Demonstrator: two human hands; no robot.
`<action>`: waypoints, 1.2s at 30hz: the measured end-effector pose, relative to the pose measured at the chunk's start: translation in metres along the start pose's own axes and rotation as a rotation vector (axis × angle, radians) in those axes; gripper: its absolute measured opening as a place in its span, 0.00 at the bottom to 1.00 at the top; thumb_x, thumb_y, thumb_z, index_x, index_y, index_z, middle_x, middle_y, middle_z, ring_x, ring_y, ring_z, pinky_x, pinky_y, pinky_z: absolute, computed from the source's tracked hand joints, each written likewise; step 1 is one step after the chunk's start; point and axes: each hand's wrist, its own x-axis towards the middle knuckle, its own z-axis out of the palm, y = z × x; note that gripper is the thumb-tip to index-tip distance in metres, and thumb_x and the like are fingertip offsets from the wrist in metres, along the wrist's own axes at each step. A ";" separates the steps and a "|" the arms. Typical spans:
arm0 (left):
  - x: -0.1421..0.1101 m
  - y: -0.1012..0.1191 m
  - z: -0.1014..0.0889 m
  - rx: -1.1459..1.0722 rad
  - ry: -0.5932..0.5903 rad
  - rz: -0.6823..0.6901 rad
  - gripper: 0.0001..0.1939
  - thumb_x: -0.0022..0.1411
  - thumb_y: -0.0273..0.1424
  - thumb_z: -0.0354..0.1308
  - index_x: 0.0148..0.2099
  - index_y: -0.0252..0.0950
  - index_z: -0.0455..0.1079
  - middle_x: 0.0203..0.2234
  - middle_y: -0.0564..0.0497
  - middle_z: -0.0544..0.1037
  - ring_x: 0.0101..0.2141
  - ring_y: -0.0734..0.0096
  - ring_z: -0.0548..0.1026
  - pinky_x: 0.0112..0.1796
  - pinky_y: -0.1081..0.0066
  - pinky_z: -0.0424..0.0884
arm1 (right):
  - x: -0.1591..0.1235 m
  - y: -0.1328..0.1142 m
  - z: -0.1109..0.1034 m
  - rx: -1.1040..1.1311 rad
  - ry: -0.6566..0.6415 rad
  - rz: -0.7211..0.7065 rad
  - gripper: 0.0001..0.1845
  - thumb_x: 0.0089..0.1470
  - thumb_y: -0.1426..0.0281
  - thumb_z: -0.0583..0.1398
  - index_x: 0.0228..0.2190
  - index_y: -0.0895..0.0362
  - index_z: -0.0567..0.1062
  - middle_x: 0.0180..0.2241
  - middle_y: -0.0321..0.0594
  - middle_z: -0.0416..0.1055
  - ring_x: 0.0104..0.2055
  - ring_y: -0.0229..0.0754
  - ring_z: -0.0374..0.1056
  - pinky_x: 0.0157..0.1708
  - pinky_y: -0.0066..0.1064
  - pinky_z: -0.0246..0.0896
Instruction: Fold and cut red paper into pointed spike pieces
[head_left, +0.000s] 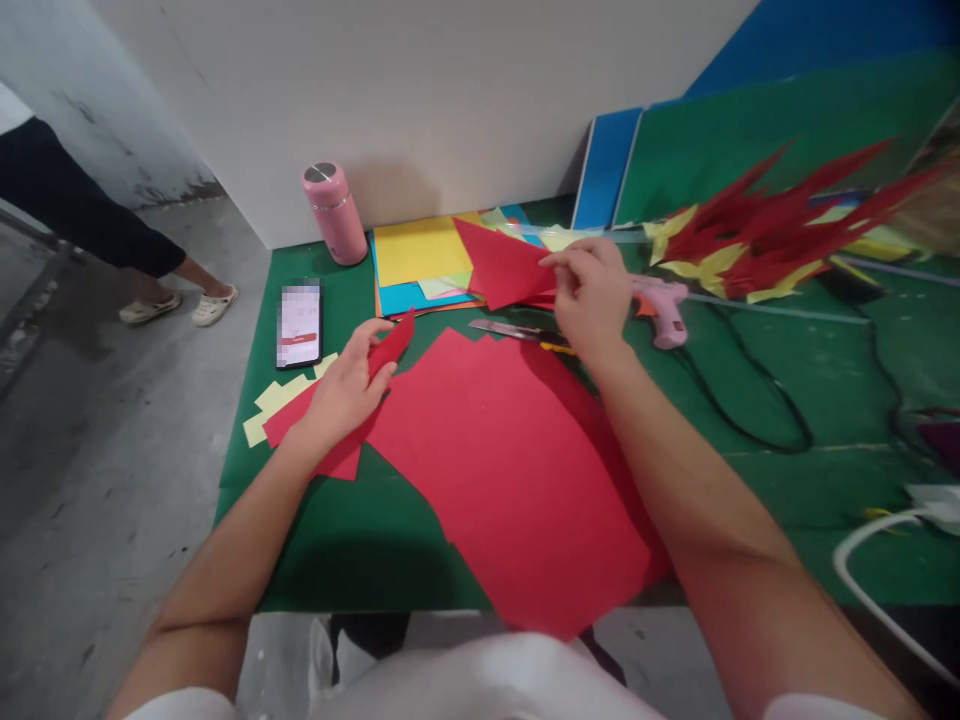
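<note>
Both hands (346, 388) (594, 295) pinch pointed red paper pieces (393, 344) (501, 266) near a jagged-edged sheet (510, 455).

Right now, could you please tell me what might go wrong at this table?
The bladed tool lies at the far edge of the large red sheet, near the right hand, so it might nick fingers or paper. The pink glue gun sits close to the right wrist and could get knocked; whether it is hot cannot be told. The large red sheet overhangs the table toward the person, so it may crease or slide.
</note>
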 end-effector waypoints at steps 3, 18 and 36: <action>-0.014 -0.007 -0.005 0.037 0.003 -0.075 0.19 0.66 0.33 0.54 0.58 0.45 0.59 0.49 0.46 0.74 0.48 0.57 0.75 0.45 0.58 0.74 | -0.002 0.020 0.009 -0.006 0.000 0.039 0.18 0.64 0.68 0.49 0.46 0.51 0.76 0.43 0.50 0.69 0.47 0.57 0.67 0.45 0.53 0.64; -0.039 -0.023 -0.008 0.442 0.026 0.005 0.08 0.65 0.32 0.53 0.43 0.37 0.70 0.56 0.37 0.68 0.57 0.43 0.66 0.54 0.44 0.66 | -0.034 -0.071 0.000 0.079 -0.576 -0.389 0.22 0.61 0.56 0.58 0.51 0.54 0.75 0.53 0.51 0.72 0.55 0.57 0.66 0.51 0.49 0.61; -0.007 -0.005 0.039 0.053 -0.138 0.005 0.32 0.60 0.27 0.62 0.63 0.38 0.56 0.51 0.42 0.71 0.51 0.56 0.71 0.52 0.55 0.70 | -0.055 -0.061 0.001 0.341 -0.427 -0.092 0.20 0.57 0.73 0.56 0.52 0.52 0.71 0.47 0.46 0.73 0.48 0.51 0.70 0.47 0.45 0.67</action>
